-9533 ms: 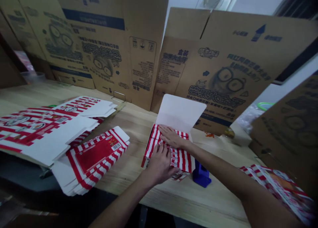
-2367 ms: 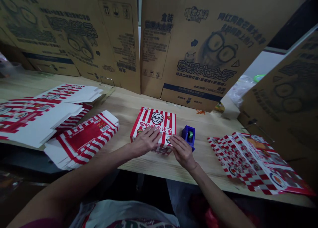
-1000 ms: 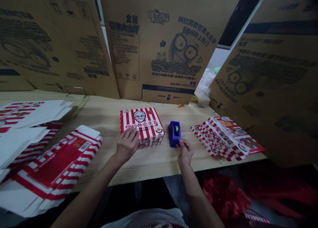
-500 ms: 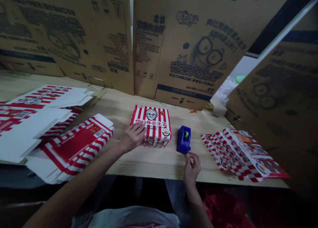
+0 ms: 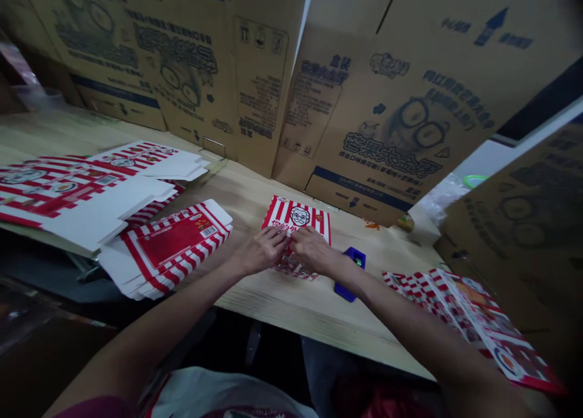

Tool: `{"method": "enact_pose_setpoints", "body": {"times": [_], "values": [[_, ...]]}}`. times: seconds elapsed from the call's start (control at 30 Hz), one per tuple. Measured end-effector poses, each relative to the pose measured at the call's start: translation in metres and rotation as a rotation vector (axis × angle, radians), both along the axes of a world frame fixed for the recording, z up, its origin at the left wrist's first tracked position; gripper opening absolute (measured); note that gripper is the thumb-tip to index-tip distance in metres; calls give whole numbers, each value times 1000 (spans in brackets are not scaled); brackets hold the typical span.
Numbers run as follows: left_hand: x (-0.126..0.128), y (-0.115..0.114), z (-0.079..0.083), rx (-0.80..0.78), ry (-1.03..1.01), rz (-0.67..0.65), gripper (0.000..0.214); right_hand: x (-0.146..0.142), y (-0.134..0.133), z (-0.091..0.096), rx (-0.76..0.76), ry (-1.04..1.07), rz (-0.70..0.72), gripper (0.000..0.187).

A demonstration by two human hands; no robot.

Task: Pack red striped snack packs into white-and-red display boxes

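Note:
A closed red-and-white striped box (image 5: pixel 298 214) with a cartoon face on its lid lies on the wooden table (image 5: pixel 255 296) in front of me. My left hand (image 5: pixel 260 252) grips the box's near edge with curled fingers. My right hand (image 5: pixel 312 252) meets it there, fingers pressed together on the lid's front edge. Anything under the fingertips is hidden. A blue tape dispenser (image 5: pixel 350 276) sits just right of the box, partly behind my right wrist.
Stacks of flat striped box blanks (image 5: pixel 168 248) (image 5: pixel 82 190) lie at the left. Printed checkered sheets (image 5: pixel 473 321) lie at the right edge. Large brown cartons (image 5: pixel 387 114) stand along the back and right. A plastic bag (image 5: pixel 444 196) shows between them.
My right hand has left the spot in front of the tape dispenser and moved left onto the box's front edge beside my left hand. The camera has tilted and shifted left.

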State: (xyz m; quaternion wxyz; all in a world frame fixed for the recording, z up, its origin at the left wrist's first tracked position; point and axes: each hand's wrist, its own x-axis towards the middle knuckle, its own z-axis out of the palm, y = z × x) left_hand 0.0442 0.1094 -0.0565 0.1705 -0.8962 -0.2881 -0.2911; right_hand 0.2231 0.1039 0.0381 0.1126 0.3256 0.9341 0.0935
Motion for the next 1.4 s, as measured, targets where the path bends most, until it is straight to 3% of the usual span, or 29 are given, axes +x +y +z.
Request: {"method": "enact_pose_setpoints", "body": {"times": [0.17, 0.3, 0.4, 0.5, 0.63, 0.77, 0.87, 1.0, 1.2, 1.33, 1.4], "values": [[0, -3, 1, -50, -40, -6, 33, -1, 7, 3, 53, -66, -46, 24], [9, -5, 5, -96, -65, 37, 48, 5, 14, 9, -17, -44, -58, 23], [21, -3, 6, -65, -68, 100, 39, 6, 19, 12, -89, -28, -77, 19], [28, 0, 5, -37, -74, 94, 31, 8, 22, 11, -148, 69, -183, 13], [28, 1, 3, -44, -98, 67, 32, 22, 23, -2, -161, 228, -309, 11], [25, 1, 4, -100, -118, 60, 31, 46, 20, -27, -285, 707, -294, 11], [25, 0, 4, -138, -133, 59, 26, 55, 13, -46, -224, 957, -336, 29], [25, -1, 4, -138, -133, 66, 20, 49, 3, -60, -22, 854, -500, 59], [23, -1, 5, -138, -132, 36, 20, 41, 11, -62, -39, 745, -641, 59], [14, -5, 4, -183, -133, 11, 22, 52, 26, -59, -83, 876, -661, 53], [7, -12, 2, -196, -159, -12, 27, 60, 32, -58, -150, 1101, -755, 53]]}}
